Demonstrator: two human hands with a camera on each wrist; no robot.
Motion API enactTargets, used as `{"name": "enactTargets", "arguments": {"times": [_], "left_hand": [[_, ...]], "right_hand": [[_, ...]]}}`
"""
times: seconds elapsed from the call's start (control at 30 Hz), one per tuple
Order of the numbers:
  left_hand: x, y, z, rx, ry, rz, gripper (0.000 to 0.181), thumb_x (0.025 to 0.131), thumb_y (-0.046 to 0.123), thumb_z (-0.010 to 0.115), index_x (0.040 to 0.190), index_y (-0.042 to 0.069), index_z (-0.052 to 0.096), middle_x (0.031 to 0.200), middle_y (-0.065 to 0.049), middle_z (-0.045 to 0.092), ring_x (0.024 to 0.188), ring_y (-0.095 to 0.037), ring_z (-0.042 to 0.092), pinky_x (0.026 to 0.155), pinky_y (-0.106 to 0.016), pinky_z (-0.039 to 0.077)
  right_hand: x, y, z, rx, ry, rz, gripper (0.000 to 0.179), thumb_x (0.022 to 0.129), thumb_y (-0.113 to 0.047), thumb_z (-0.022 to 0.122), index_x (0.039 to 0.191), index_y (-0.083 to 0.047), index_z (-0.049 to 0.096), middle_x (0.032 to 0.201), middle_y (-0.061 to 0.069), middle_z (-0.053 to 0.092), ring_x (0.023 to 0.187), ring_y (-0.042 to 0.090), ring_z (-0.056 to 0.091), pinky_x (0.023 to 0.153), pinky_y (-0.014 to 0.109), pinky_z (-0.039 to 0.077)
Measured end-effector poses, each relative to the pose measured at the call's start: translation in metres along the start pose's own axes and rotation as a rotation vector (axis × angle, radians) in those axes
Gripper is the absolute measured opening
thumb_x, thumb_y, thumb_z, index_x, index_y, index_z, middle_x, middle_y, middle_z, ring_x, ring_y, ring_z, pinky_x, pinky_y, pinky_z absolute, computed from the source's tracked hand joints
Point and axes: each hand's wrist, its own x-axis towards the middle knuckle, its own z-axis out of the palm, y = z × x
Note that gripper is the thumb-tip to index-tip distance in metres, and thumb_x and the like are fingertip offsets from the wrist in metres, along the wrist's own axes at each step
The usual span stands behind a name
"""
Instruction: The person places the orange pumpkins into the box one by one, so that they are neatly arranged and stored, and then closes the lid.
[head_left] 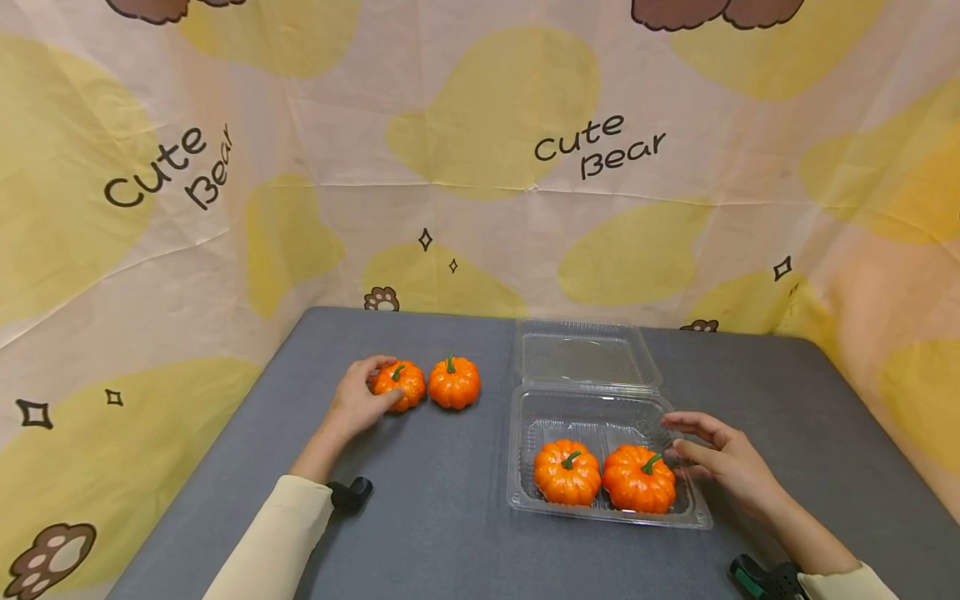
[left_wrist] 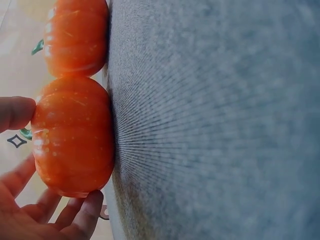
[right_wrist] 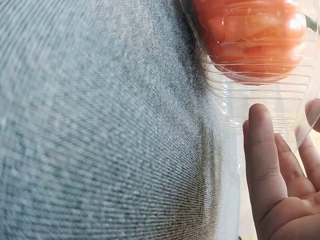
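My left hand [head_left: 362, 398] has its thumb and fingers round the left one of two small orange pumpkins, this pumpkin [head_left: 405, 387] standing on the grey table. In the left wrist view the thumb meets the upper side of the pumpkin [left_wrist: 74, 137] and the fingertips reach its near side. Close by on the right is the second pumpkin [head_left: 454, 383]. My right hand [head_left: 723, 462] is at the right wall of a clear plastic clamshell box [head_left: 525, 417], fingers fairly straight along its outside in the right wrist view. Inside the box's front half sit two more pumpkins [head_left: 567, 473].
The box's hinged lid [head_left: 588, 354] lies folded back toward the rear of the table [head_left: 442, 533]. A printed cloth [head_left: 480, 167] rises behind and at both sides. Dark wrist straps [head_left: 351, 495] sit at the sleeve cuffs.
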Motion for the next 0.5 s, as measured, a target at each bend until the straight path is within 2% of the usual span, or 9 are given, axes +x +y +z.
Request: {"name": "enactTargets", "arguments": {"times": [0.23, 0.5], "left_hand": [[-0.004, 0.002, -0.002, -0.011, 0.025, 0.002, 0.050, 0.077, 0.016, 0.073, 0.124, 0.009, 0.060, 0.126, -0.020, 0.053, 0.111, -0.036, 0.054, 0.094, -0.049, 0.045], [-0.008, 0.010, -0.007, -0.041, 0.091, 0.050, 0.049, 0.075, 0.013, 0.074, 0.122, 0.008, 0.061, 0.121, -0.019, 0.054, 0.106, -0.033, 0.054, 0.091, -0.046, 0.046]], "right_hand": [[0.000, 0.000, 0.000, 0.009, -0.001, 0.002, 0.043, 0.096, -0.012, 0.058, 0.132, 0.007, 0.045, 0.112, -0.021, 0.062, 0.089, 0.011, 0.069, 0.069, 0.034, 0.059], [0.000, 0.001, 0.000, 0.023, -0.010, -0.033, 0.040, 0.095, -0.009, 0.057, 0.131, 0.007, 0.047, 0.113, -0.019, 0.063, 0.089, 0.011, 0.069, 0.068, 0.034, 0.059]]}}
